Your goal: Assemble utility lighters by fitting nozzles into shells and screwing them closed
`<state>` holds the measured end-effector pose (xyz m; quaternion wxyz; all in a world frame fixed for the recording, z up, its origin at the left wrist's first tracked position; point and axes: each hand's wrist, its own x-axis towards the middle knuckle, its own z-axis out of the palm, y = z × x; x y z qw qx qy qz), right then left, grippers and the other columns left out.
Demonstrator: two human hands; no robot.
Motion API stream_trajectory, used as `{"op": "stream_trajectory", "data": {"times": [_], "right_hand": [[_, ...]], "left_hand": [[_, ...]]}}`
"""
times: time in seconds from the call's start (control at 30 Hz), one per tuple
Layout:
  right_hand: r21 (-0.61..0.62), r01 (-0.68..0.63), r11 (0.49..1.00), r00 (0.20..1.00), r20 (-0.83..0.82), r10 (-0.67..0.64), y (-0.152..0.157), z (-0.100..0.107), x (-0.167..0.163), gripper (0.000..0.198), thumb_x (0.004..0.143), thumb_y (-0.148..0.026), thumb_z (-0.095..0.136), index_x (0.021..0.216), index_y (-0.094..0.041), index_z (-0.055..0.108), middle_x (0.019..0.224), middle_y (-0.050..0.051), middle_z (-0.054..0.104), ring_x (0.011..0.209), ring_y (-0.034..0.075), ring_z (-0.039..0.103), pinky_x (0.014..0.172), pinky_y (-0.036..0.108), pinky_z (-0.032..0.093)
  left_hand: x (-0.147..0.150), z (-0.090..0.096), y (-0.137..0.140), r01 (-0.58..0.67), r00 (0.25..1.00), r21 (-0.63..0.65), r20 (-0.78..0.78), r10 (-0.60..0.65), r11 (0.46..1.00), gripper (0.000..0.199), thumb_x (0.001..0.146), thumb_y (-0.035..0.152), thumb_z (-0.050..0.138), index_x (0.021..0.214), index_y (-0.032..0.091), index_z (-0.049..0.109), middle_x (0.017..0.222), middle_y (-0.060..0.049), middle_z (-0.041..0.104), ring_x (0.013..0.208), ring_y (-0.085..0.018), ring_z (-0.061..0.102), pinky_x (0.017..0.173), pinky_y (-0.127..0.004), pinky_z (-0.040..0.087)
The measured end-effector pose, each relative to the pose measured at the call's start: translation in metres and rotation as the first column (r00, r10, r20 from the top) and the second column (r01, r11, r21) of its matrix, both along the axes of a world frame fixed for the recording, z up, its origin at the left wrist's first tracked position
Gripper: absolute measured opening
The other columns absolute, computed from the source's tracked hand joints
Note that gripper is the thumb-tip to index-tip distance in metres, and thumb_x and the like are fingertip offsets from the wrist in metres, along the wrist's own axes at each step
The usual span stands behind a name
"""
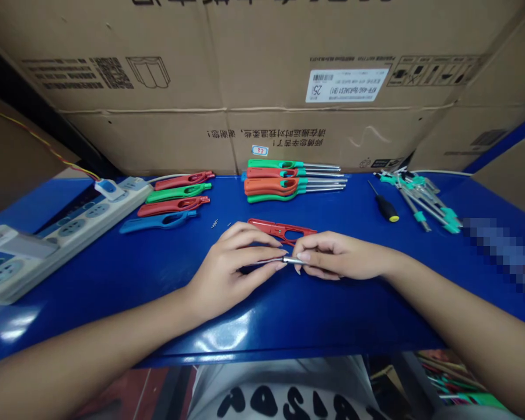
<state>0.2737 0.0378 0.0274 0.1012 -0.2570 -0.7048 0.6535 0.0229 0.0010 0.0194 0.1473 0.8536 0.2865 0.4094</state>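
Note:
My left hand (234, 262) and my right hand (339, 254) meet over the middle of the table, fingertips closed on a short, slim metal tube (292, 260). A thin dark strip or wire runs from the tube back under my left fingers; its far part is mostly hidden. Just behind the hands lies an opened red lighter casing (266, 225), its oval trigger opening partly covered by my right fingers. A few tiny screws (214, 223) are scattered to the left of that casing.
Several coloured lighter handles (170, 192) lie beside a white power strip (79, 224). Several lighters with metal barrels (271, 186) are stacked before a cardboard box (262, 128). A black screwdriver (385, 207) and a pile of metal barrels (424, 198) lie right.

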Motion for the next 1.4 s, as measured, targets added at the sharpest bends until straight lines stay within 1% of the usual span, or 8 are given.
{"op": "stream_trajectory", "data": {"times": [0.33,0.5,0.67,0.77,0.93,1.07,1.23,1.4], "right_hand": [[0.162,-0.014,0.987,1.000,0.026,0.010,-0.001,-0.002,0.001,0.029,0.101,-0.041,0.053,0.091,-0.015,0.060,0.069,-0.004,0.053,0.060,0.007,0.046,0.057,0.021,0.037],[0.172,-0.017,0.985,0.999,0.047,0.009,-0.001,-0.001,-0.001,0.031,0.101,-0.043,0.053,0.090,-0.015,0.060,0.068,-0.003,0.053,0.060,0.008,0.047,0.059,0.022,0.038],[0.172,0.095,0.981,0.996,-0.013,-0.094,0.003,0.006,0.004,0.038,0.099,-0.051,0.054,0.090,-0.014,0.059,0.064,-0.005,0.051,0.053,0.006,0.041,0.051,0.021,0.033],[0.172,0.150,0.974,0.989,-0.012,-0.150,0.008,0.008,0.012,0.038,0.097,-0.052,0.056,0.091,-0.014,0.059,0.063,-0.005,0.052,0.051,0.005,0.039,0.048,0.021,0.030],[0.115,0.215,0.970,0.977,-0.031,-0.213,0.020,0.005,0.028,0.036,0.096,-0.051,0.059,0.093,-0.015,0.057,0.062,-0.006,0.053,0.046,0.004,0.037,0.043,0.020,0.025],[0.118,0.204,0.972,0.978,0.017,-0.207,0.023,0.006,0.033,0.037,0.096,-0.052,0.059,0.093,-0.015,0.058,0.063,-0.005,0.054,0.046,0.004,0.037,0.043,0.020,0.027],[0.182,0.123,0.976,0.982,0.121,-0.146,0.020,0.008,0.031,0.039,0.096,-0.053,0.057,0.089,-0.015,0.060,0.066,-0.003,0.058,0.049,0.005,0.042,0.047,0.020,0.033],[0.169,0.002,0.986,0.978,0.205,-0.037,0.017,0.010,0.030,0.039,0.098,-0.053,0.054,0.095,-0.015,0.062,0.069,-0.001,0.061,0.052,0.007,0.047,0.050,0.021,0.036]], "left_hand": [[0.003,-0.002,-0.001,0.057,0.996,-0.126,0.074,-0.048,0.990,0.011,0.084,0.018,0.079,0.094,0.021,0.080,0.098,-0.004,0.077,0.095,-0.018,0.067,0.091,-0.035,0.052],[0.004,-0.002,-0.002,0.064,0.996,-0.172,0.071,-0.052,0.983,0.011,0.084,0.020,0.079,0.095,0.022,0.080,0.097,-0.003,0.078,0.094,-0.017,0.069,0.090,-0.033,0.053],[0.001,0.002,-0.001,-0.060,0.997,-0.220,0.030,0.068,0.974,0.045,0.075,0.028,0.087,0.117,0.021,0.073,0.104,-0.005,0.077,0.090,-0.018,0.071,0.085,-0.029,0.057],[-0.002,0.005,0.000,-0.144,0.989,-0.232,-0.013,0.145,0.962,0.042,0.082,0.025,0.080,0.123,0.022,0.070,0.096,-0.002,0.077,0.081,-0.016,0.071,0.077,-0.027,0.058],[-0.006,0.007,0.002,-0.232,0.973,-0.173,-0.051,0.226,0.957,0.042,0.084,0.024,0.075,0.126,0.024,0.068,0.100,-0.002,0.077,0.083,-0.016,0.071,0.083,-0.029,0.058],[-0.005,0.008,0.000,-0.190,0.982,-0.103,-0.027,0.188,0.976,0.034,0.088,0.021,0.073,0.122,0.024,0.070,0.088,0.002,0.075,0.068,-0.010,0.067,0.068,-0.021,0.056],[-0.006,0.011,-0.003,-0.108,0.994,0.038,0.039,0.106,0.993,0.017,0.089,0.017,0.073,0.105,0.021,0.076,0.093,-0.001,0.078,0.074,-0.012,0.070,0.072,-0.023,0.055],[-0.010,0.011,0.001,-0.203,0.978,0.029,0.051,0.201,0.979,0.011,0.090,0.020,0.072,0.100,0.021,0.078,0.086,-0.001,0.078,0.071,-0.013,0.070,0.068,-0.024,0.054]]}}
